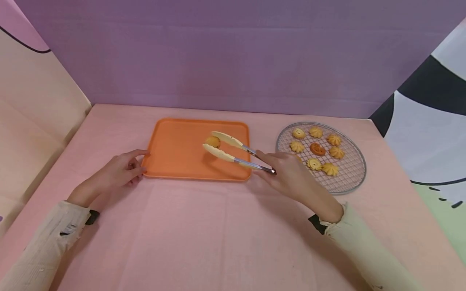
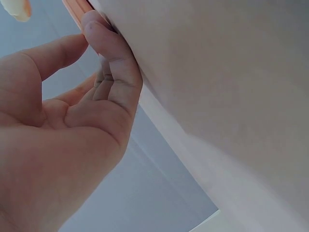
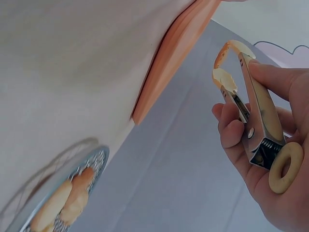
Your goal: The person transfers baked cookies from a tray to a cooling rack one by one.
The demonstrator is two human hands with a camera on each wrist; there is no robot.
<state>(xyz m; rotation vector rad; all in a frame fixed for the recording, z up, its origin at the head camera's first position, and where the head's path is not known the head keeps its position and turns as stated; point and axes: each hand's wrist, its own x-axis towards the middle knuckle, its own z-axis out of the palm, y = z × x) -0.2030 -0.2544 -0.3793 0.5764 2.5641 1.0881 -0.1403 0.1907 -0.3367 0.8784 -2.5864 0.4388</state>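
An orange tray (image 1: 174,150) lies on the table, and my left hand (image 1: 120,170) grips its left edge with thumb and fingertips. In the left wrist view, the fingertips of my left hand (image 2: 91,92) meet at the tray's rim (image 2: 76,10). My right hand (image 1: 287,173) holds a pair of metal tongs (image 1: 251,163) with cream-coloured tips. Between those tips sits a round golden cookie (image 1: 212,142), above the tray. The right wrist view has my right hand (image 3: 270,125) around the tongs' arms, with a ring (image 3: 286,167) at their end.
To the right stands a round wire-mesh rack (image 1: 349,173) with several cookies on it, including a brown pretzel-shaped one (image 1: 318,149). Part of the rack is hidden behind my right hand. A purple wall (image 1: 233,56) rises behind the pink table (image 1: 204,234).
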